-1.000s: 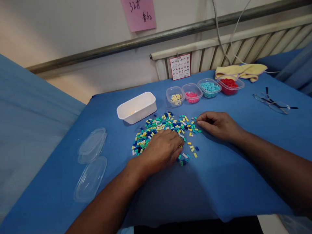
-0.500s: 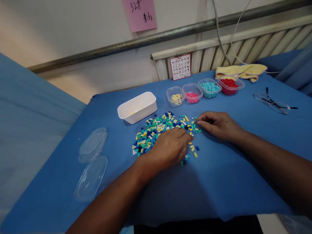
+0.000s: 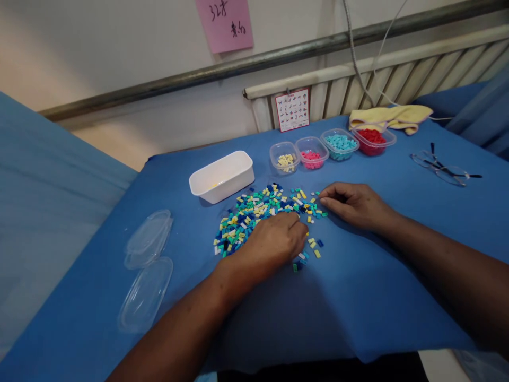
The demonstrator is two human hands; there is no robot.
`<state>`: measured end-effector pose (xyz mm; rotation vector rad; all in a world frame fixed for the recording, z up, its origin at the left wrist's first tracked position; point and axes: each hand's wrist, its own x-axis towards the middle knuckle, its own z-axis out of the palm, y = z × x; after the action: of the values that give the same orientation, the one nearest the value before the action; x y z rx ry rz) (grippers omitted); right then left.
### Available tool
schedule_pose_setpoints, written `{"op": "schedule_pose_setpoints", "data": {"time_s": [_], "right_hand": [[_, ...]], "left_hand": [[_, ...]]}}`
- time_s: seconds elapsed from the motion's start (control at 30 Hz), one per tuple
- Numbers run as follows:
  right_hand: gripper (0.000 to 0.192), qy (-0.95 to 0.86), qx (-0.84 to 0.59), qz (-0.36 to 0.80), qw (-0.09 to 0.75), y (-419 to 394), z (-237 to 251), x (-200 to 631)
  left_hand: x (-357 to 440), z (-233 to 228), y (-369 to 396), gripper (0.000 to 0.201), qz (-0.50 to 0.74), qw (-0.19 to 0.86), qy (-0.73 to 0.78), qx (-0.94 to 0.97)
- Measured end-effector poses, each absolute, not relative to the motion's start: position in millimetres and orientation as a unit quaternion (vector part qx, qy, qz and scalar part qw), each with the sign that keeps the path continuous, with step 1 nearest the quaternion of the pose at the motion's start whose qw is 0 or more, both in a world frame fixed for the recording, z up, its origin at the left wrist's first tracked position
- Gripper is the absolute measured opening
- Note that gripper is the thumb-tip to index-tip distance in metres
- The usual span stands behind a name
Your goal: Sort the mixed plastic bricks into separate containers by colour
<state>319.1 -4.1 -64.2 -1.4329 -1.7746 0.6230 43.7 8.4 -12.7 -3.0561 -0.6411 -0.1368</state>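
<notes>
Tiny toy building bricks in blue, teal, green, yellow, white and black lie in a loose pile on the blue-covered table. My left hand rests palm down on the near right part of this pile, its fingers curled under. Whatever its fingertips hold is hidden from view. At the pile's right edge, my right hand lies on its side with thumb and forefinger brought together beside a few green and teal bricks. I cannot make out whether a brick is between those fingertips.
Behind the pile stand a white tub and clear containers of cream, pink, light blue and red bricks. Clear lids lie left. Glasses and a yellow cloth lie right.
My left hand has drawn back slightly to the left, its fingers curling further in. My right hand has stayed in nearly the same place. The whole view has shifted a little.
</notes>
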Motion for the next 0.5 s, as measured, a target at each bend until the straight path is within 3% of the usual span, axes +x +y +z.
{"op": "schedule_pose_setpoints", "data": {"time_s": [0.13, 0.3, 0.5], "right_hand": [[0.024, -0.695, -0.56, 0.247, 0.378, -4.6, -61.9, 318.7], [0.025, -0.692, -0.558, 0.252, 0.382, -5.8, -62.4, 318.6], [0.024, -0.693, -0.563, 0.247, 0.377, -6.4, -63.8, 320.0]], "left_hand": [[21.2, 9.9, 29.8, 0.024, -0.171, 0.0, -0.243, -0.955], [-32.9, 34.4, 78.4, 0.018, -0.317, 0.082, -0.488, -0.809], [-74.2, 19.9, 112.4, 0.02, -0.287, 0.084, -0.596, -0.745]]}}
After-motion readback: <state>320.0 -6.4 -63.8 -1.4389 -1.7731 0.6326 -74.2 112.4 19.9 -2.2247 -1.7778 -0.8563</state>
